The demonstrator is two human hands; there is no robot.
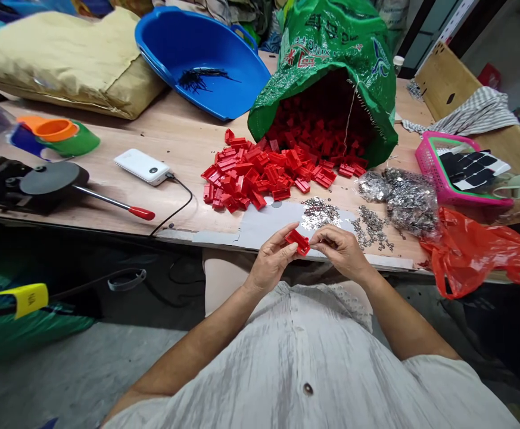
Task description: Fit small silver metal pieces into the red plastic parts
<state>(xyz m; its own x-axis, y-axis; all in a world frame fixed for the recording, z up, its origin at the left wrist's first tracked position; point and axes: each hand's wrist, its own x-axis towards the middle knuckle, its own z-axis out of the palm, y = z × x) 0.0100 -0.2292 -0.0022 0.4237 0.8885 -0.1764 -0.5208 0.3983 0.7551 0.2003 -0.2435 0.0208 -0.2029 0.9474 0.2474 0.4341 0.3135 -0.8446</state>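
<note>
Between thumb and fingers, my left hand (272, 257) holds a small red plastic housing (297, 241) over the table's front edge. My right hand (341, 250) is pinched at the housing's right end; whatever sits between its fingertips is too small to name. Just beyond my hands, a heap of shiny flat metal pieces (318, 213) lies on a grey sheet (255, 226). Right of it is a looser spread of small metal parts (372, 227). A large pile of similar red housings (255, 170) spills out of a green woven sack (331, 36).
Clear bags of metal parts (409, 199), a pink basket (429, 161) and a red plastic bag (478, 250) are on the right. A white power bank (141, 167) with a cable and a red-handled lever tool (54, 179) lie left. Behind stand a blue basin (224, 47) and a tan sack (63, 59).
</note>
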